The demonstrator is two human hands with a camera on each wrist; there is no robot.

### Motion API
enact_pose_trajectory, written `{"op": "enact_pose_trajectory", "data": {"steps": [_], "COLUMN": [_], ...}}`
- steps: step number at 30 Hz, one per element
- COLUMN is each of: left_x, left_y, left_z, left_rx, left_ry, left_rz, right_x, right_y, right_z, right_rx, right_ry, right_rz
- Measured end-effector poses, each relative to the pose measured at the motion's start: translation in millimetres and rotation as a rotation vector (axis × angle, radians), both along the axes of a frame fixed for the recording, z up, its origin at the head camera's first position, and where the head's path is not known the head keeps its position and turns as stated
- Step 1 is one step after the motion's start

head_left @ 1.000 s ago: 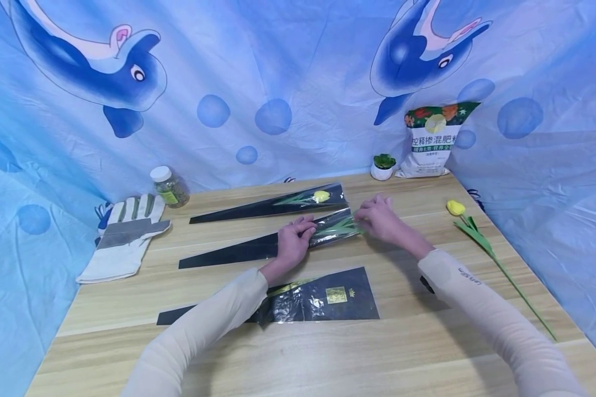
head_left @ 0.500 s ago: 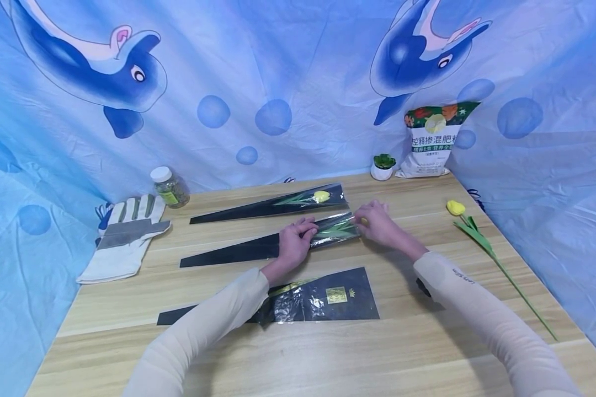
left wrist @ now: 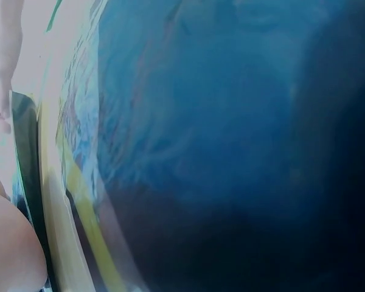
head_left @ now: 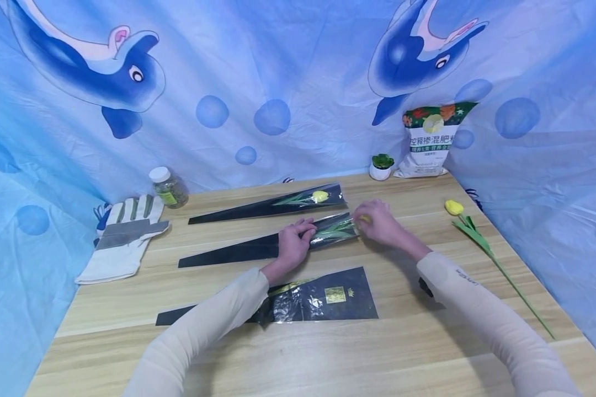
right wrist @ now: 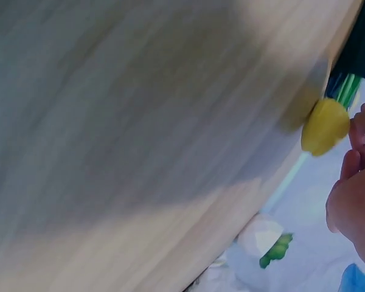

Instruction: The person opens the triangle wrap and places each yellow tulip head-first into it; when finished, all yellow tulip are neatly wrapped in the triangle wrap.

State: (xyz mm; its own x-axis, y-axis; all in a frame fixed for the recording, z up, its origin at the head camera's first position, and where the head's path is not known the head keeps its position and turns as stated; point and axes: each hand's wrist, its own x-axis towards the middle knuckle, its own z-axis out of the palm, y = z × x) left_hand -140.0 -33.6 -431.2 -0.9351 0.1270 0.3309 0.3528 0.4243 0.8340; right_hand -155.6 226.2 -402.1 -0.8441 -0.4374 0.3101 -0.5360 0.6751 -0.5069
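In the head view, my left hand [head_left: 294, 242] holds the middle black flower sleeve [head_left: 238, 251], thumb and fingers at its clear front. A tulip's green leaves [head_left: 334, 228] show through the clear film. At the sleeve's wide right end, my right hand [head_left: 374, 220] pinches this tulip near its bloom. The yellow bloom [right wrist: 325, 126] stays outside the sleeve, beside the fingers in the right wrist view. Behind lies another sleeve [head_left: 238, 212] with a yellow tulip [head_left: 320, 196] inside. Nearer me, a third black sleeve [head_left: 357, 292] with a gold label lies flat, partly under my left forearm.
A loose yellow tulip [head_left: 494, 259] lies along the table's right side. White-and-grey work gloves [head_left: 124, 237] and a lidded jar [head_left: 170, 188] sit at the left. A small potted plant [head_left: 381, 166] and a fertilizer bag [head_left: 431, 144] stand at the back right, before a blue curtain.
My right hand has shifted slightly left toward the sleeve's mouth, and the tulip's leaves sit further inside the film. My left hand has stayed in place on the sleeve.
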Motion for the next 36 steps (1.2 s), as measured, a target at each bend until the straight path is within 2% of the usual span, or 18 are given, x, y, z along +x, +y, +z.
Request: {"op": "enact_pose_trajectory", "data": {"steps": [4,12,16,22,36], "left_x": [-0.3,0.7,1.5,0.9,1.1], "left_y": [-0.8,-2.0,-2.6,-2.0,0.0], "left_z": [-0.1,0.6,0.6,-0.2,2.9], "left_rx": [0.004,0.011,0.012,-0.016,-0.010], "left_ry": [-0.005,-0.025,-0.032,0.002,-0.024], "left_rz": [0.003,0.001,0.004,0.014,0.042], "right_x": [0.1,4.0,4.8,1.9,1.1], "right_y": [11.7,30.1,31.7,33.4,29.9], "right_z": [3.7,6.8,7.4,3.1,4.1], "right_rx": [-0.005,0.083,0.096,0.081,0.024], "right_ry": [-0.052,-0.156,-0.167,-0.164,-0.228], "right_rz": [-0.009,-0.070,-0.046,-0.013,-0.047]}}
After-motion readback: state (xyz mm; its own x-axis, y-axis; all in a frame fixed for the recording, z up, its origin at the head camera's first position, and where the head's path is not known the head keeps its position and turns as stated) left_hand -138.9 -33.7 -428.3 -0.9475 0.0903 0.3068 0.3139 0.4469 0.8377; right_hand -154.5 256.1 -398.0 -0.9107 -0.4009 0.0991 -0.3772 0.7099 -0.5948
